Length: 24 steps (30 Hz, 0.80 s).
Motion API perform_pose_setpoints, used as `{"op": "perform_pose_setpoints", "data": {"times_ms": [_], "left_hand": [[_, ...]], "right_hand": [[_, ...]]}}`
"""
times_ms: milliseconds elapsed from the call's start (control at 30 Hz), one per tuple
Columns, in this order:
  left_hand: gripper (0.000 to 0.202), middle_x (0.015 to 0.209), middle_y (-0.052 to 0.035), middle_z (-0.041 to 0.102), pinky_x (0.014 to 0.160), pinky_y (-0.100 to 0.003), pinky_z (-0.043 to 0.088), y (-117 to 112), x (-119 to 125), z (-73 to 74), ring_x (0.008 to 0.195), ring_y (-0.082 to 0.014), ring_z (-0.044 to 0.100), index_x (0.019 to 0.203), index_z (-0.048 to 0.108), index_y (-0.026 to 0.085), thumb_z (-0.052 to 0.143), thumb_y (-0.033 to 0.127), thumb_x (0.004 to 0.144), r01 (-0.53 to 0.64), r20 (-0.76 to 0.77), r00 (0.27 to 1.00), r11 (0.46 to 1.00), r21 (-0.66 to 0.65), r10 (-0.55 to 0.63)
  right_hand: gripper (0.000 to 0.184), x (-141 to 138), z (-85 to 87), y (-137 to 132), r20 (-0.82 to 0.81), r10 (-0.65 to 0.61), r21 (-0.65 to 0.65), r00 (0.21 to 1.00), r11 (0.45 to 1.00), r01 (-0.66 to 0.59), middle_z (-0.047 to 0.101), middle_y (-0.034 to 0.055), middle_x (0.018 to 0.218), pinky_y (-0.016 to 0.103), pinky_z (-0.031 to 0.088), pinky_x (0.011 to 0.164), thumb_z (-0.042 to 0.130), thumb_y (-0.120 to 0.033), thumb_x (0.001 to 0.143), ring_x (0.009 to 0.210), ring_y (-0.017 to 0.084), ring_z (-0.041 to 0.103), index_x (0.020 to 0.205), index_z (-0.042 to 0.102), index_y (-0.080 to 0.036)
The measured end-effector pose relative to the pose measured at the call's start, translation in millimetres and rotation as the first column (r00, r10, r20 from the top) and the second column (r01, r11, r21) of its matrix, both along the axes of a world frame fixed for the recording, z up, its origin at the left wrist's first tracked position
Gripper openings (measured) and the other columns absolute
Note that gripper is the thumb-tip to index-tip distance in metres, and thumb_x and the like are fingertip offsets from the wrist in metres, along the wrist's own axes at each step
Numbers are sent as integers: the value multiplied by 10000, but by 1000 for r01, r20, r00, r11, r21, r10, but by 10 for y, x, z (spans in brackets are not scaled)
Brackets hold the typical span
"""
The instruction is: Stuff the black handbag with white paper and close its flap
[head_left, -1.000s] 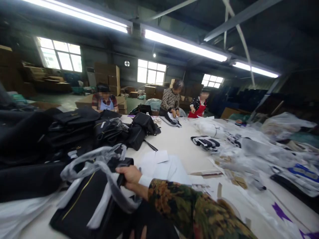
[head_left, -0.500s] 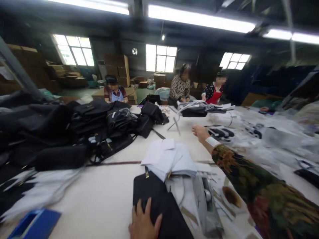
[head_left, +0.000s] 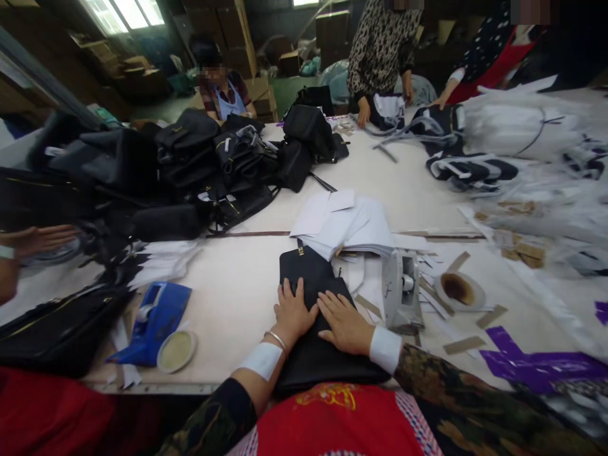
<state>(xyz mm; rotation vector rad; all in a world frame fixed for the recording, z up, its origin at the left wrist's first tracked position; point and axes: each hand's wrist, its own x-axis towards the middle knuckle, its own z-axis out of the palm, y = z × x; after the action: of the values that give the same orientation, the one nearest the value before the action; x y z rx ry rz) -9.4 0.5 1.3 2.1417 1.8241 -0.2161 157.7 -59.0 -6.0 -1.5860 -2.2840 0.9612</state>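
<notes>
A black bag lies flat on the table in front of my red apron, its flap bearing a small gold-coloured metal piece. On its left part rests my left hand, palm down with fingers spread. My right hand lies flat on it too, fingers stretched toward the left hand, and neither grips it. White paper sheets are stacked just beyond the bag's far edge. To the right of the bag stands a grey tape dispenser.
Black bags are heaped at the back left. A blue tape dispenser and a tape roll lie on the left, near a co-worker's hand. Purple plastic and plastic-wrapped bundles occupy the right. Several people work around the table.
My right hand has come back from the far right side of the table onto the black bag. The view has tilted down. My left hand remains on the bag.
</notes>
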Motion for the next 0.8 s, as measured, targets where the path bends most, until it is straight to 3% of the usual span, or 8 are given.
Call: {"op": "perform_pose_setpoints", "data": {"times_ms": [133,233,333,433,533,667,800], "left_hand": [[772,1667,-178,49,1145,-677,208,-25,120,243,1518,-427,12,1547,308,191,552,488,878,216,-95,974,972,95,-207],[652,1668,-103,147,1191,-622,173,-127,195,325,1530,-364,58,1510,397,229,492,487,919,381,-23,924,921,76,-381],[690,1650,-83,228,1200,-609,191,-225,174,266,1526,-320,143,1550,315,247,367,590,953,406,77,912,914,-26,-403],[738,1662,-78,165,1206,-639,132,-250,99,171,1538,-309,92,1579,214,226,320,614,960,400,87,915,913,-74,-394],[771,1666,-77,116,1202,-657,96,-230,41,96,1542,-320,46,1575,229,247,334,668,938,429,99,902,899,-83,-421],[878,1665,-87,65,1188,-681,30,-216,1,3,1536,-349,-7,1568,243,285,378,784,858,443,123,893,894,-63,-434],[898,1663,-74,39,1186,-680,-2,-221,-27,-52,1533,-343,-37,1568,224,302,388,797,838,423,151,899,905,-56,-411]], "right_hand": [[785,-1,-93,-41,56,20,15,998,1000,-21,212,192,1619,559,95,1228,591,-459,892,1518,356,131,1528,362,-60],[716,-9,-47,-26,75,34,7,997,999,-35,207,187,1623,575,94,1220,528,-385,914,1515,369,134,1545,343,-100],[694,-11,-13,-31,70,48,8,996,999,-49,221,167,1625,563,99,1223,486,-296,908,1515,358,146,1564,312,-150],[701,37,-9,-47,18,51,34,999,998,-51,282,178,1603,556,120,1226,494,-284,893,1506,348,189,1555,328,-122],[568,174,8,-21,-95,36,53,995,998,-31,471,162,1501,537,217,1207,506,-220,874,1450,331,338,1434,531,-136],[305,448,81,171,-280,-197,38,940,976,216,724,84,1154,378,466,1041,529,-247,899,1125,243,640,1107,748,-205],[292,659,189,489,-269,-369,126,890,902,412,744,81,968,340,538,859,474,-250,926,919,220,683,976,756,-193]]}}
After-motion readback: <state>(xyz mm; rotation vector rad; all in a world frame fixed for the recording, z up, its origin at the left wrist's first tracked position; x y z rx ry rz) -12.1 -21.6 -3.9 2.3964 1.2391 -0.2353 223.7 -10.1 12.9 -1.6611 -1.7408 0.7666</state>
